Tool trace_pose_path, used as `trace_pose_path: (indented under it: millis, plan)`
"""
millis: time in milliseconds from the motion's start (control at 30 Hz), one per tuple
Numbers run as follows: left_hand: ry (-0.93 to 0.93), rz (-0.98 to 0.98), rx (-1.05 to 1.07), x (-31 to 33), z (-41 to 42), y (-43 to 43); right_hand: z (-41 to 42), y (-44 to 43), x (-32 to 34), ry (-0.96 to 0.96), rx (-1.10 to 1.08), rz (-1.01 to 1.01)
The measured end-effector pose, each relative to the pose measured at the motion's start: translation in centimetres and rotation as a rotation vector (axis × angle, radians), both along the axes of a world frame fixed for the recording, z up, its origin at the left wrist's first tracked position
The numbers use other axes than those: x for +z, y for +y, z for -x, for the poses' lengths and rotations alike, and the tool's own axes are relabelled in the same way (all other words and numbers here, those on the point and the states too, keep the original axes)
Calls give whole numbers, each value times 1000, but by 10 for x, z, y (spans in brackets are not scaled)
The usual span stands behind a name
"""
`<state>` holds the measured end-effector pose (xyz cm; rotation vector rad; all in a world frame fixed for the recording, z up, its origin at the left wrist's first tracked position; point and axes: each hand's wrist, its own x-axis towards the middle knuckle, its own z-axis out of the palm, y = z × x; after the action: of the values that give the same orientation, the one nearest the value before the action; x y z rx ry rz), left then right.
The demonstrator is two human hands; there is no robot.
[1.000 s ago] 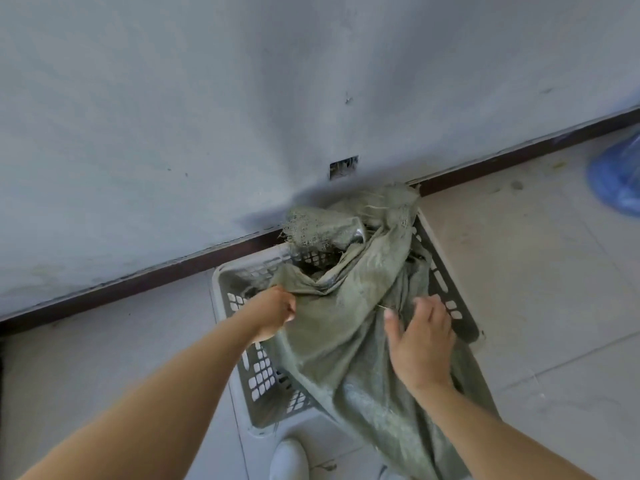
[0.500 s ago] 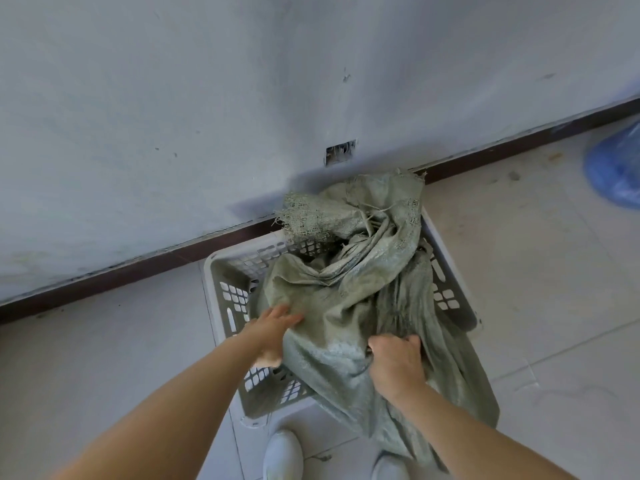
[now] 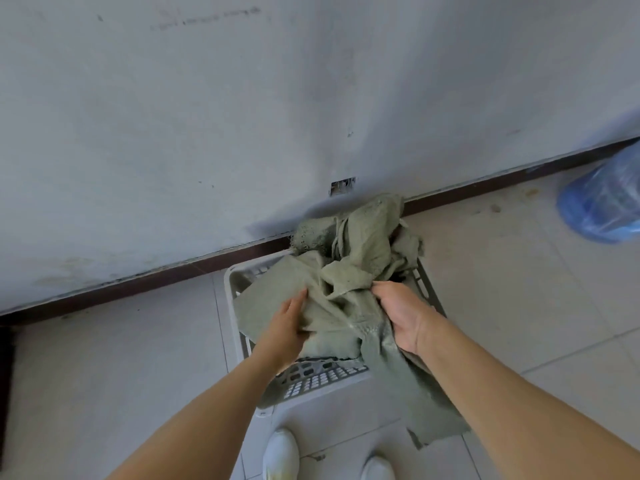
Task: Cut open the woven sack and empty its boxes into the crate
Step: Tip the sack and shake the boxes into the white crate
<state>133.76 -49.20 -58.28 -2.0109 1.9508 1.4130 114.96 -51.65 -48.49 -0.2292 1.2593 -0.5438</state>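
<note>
Two hands are closed on a crumpled grey-green woven sack (image 3: 349, 271), which is heaped in and over a white slotted plastic crate (image 3: 322, 379) on a pale tiled floor (image 3: 502, 289) against a grey wall (image 3: 311, 98). A fold is pinched by the left hand (image 3: 284, 327); fabric is bunched in the curled right hand (image 3: 401, 317). One end is draped onto the floor.

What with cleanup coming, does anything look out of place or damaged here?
The woven sack lies crumpled over the crate, its ragged, frayed tail hanging past the near right corner toward the floor. Behind it, a small rough hole gapes in the wall above the skirting.
</note>
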Motion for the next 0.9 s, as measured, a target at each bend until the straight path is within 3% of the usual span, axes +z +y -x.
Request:
trace_pose_path:
  millis: [167,433,500,633,733,900]
  plan:
    - [-109,191,-8,50,5,12,9,13,36,7,132,-22]
    - [-259,94,-155,132,-19,34,-2,20,110,17,232,22]
    - [-239,78,-135,152,-25,36,-5,18,123,133,251,31]
    - [-210,120,-30,165,-34,22,-4,6,105,625,271,191]
    - [-186,121,-43,163,-31,15,-7,14,83,731,278,247]
    - [-49,95,-50,156,-18,12,-11,48,57,561,491,154]
